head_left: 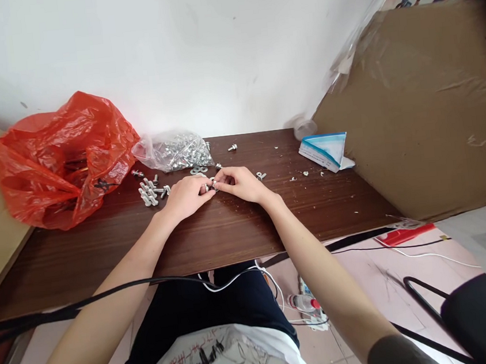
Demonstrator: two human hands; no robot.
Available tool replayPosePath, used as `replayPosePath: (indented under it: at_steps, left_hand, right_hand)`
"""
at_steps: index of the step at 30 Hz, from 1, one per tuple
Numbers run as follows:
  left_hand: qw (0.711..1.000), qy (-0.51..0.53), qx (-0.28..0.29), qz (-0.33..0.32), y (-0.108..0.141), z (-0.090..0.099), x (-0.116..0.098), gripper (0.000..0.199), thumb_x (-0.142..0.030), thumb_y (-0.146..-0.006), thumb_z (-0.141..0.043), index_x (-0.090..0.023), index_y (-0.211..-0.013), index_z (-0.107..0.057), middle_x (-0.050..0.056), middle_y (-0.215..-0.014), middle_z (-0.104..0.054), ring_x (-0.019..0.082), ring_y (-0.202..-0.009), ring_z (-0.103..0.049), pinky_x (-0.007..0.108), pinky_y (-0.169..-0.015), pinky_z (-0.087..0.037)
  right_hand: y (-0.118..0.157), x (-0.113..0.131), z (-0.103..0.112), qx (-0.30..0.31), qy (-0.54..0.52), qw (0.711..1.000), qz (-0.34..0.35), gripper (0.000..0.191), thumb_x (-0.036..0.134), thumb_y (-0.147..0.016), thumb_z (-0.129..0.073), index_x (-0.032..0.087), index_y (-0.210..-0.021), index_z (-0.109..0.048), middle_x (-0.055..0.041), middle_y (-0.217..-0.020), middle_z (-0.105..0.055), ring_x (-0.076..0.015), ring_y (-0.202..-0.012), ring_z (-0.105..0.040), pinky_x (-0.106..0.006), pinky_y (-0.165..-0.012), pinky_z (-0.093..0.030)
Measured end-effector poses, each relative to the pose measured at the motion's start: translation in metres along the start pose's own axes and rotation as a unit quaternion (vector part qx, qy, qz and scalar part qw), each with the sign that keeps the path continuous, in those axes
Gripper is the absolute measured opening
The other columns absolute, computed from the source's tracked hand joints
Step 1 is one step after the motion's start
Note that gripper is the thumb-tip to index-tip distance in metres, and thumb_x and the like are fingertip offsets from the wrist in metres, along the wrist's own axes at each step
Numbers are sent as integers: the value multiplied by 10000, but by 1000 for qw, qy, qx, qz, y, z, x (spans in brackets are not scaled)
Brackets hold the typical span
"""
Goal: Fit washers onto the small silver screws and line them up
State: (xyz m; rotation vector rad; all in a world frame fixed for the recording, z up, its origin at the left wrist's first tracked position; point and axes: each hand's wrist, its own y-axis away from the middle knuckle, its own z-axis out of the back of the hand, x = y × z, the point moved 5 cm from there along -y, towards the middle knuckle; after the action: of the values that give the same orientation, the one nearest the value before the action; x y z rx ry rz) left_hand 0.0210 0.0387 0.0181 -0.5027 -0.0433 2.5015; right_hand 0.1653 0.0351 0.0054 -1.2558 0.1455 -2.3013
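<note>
Close together over the dark wooden tabletop, my left hand [189, 195] and my right hand [244, 183] meet at the fingertips. My left fingers are closed on a small bolt [207, 188]. The right thumb and forefinger pinch a small shiny piece, apparently a washer [215, 185], against it; the fingers partly hide both. Just beyond lie several loose flat washers [199, 170]. A group of bolts [148, 192] stands head-down or lies left of my left hand. Right of my right hand lies another bolt with a washer [261, 175].
A clear bag of hardware [179, 149] lies against the wall, beside a red plastic bag [67, 160]. One bolt [232, 148] lies farther back. A blue-and-white packet [326, 150] is near a large cardboard box [426, 110] at right. Black cables [119, 287] cross the table's front edge.
</note>
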Motion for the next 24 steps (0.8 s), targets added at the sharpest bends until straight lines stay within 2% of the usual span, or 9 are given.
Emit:
replayPosePath:
  at_steps: [24]
  left_hand:
    - [1000,-8,-2,7,-1,0,-2,180,-352,-832,-547,-206,-791,-645,0,-720,-622,145,-635,-512,259,-546,-270]
  right_hand:
    - [1,-2,2,1,-3,1000,-6,267,408,-856,-562,156,-869,-650,-31,-807,-664,-141,-709,-570,-258,-655,-424]
